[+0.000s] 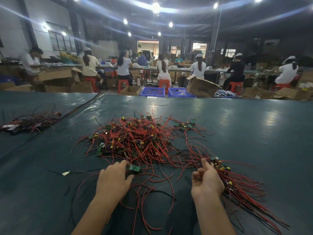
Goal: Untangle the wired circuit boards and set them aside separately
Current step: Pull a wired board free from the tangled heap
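Head view: the tangled pile of wired circuit boards (135, 138) was seen on the table (254, 124). The sorted bundle (240, 187), just right of it, was held in the right hand's (207, 181) curled grip, and one green board (135, 168) at the pile's near edge was pinched in the left hand's (113, 178) grip. Were that board pulled hard, snagged red leads (118, 131) could be torn off, or the pile dragged into the bundle. A dim factory hall (50, 22) with seated workers (124, 65) was shown beyond that glossy dark-green surface.
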`<state>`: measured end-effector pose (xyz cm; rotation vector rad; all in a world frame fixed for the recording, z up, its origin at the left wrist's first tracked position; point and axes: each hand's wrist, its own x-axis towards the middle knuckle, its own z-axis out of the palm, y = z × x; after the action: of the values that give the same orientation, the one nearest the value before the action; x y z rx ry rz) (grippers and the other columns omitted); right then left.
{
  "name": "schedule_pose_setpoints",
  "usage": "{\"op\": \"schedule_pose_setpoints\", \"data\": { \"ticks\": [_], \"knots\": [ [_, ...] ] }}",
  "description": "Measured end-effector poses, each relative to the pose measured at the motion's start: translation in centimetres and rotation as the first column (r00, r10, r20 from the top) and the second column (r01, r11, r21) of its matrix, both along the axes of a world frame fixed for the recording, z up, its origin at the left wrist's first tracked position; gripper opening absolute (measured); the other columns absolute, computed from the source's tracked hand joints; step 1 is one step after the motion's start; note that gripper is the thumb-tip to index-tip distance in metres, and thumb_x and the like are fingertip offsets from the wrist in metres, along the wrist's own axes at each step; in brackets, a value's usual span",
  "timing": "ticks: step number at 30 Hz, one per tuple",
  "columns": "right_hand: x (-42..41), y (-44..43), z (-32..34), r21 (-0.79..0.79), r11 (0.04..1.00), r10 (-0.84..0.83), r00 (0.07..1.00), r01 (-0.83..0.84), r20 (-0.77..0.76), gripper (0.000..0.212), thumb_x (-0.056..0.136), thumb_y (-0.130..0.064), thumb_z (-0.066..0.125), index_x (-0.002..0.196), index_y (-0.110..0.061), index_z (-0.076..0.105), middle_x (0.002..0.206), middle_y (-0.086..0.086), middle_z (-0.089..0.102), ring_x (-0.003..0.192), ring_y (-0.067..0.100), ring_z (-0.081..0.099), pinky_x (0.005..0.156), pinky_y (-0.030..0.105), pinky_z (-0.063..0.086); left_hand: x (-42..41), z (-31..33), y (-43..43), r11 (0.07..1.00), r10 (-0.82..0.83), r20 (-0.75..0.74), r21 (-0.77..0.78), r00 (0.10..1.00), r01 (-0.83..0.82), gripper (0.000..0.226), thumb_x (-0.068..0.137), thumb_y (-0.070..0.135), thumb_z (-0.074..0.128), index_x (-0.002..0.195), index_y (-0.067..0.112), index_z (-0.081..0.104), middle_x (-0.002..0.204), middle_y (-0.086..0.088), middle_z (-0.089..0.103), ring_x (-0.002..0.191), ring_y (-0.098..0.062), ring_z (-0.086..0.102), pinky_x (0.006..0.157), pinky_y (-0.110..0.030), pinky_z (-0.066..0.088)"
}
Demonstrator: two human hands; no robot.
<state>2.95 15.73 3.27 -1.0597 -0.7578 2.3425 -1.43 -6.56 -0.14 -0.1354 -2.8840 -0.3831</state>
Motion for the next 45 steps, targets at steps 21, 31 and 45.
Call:
{"op": "schedule_pose_setpoints", "data": {
  "ticks": [21,31,45],
  "knots": [
    [0.7,-1.1,0.6,0.011,0.992,0.125,0.972,-0.125,-0.199,0.016,0.1,-0.024,0.051,0.112,-0.014,0.056,0.117,0.007,0.07,0.049,0.008,0.043,0.036,0.016,0.04,0.0,-0.8,1.1,0.932,-0.068,-0.264,0.328,0.962,0.155,0.032,0.085,0.048,0.064,0.11,0.028,0.062,0.094,0.019,0.059,0.094,-0.004,0.054,0.101,-0.034,0.03],
    [0.9,-4.6,0.4,0.655,0.575,0.59,0.803,-0.491,0.084,0.024,0.092,-0.037,0.065,0.087,-0.016,0.075,0.079,0.0,0.076,0.052,0.007,0.06,0.041,0.02,0.041,2.0,1.4,2.8,0.633,-0.218,-0.513,0.573,0.83,0.52,0.03,0.081,0.028,0.069,0.111,0.028,0.064,0.095,0.013,0.067,0.082,-0.003,0.065,0.072,-0.019,0.054],
    [1.6,-6.0,0.6,0.811,0.447,0.641,0.767,-0.378,0.004,0.004,0.088,-0.02,0.072,0.084,-0.022,0.073,0.069,-0.007,0.073,0.06,0.004,0.064,0.05,0.014,0.045,2.4,2.0,3.0,0.543,-0.305,-0.594,0.534,0.744,0.648,0.065,0.072,-0.005,0.078,0.127,0.025,0.06,0.113,0.015,0.068,0.087,-0.005,0.068,0.077,-0.016,0.054]
  ]
}}
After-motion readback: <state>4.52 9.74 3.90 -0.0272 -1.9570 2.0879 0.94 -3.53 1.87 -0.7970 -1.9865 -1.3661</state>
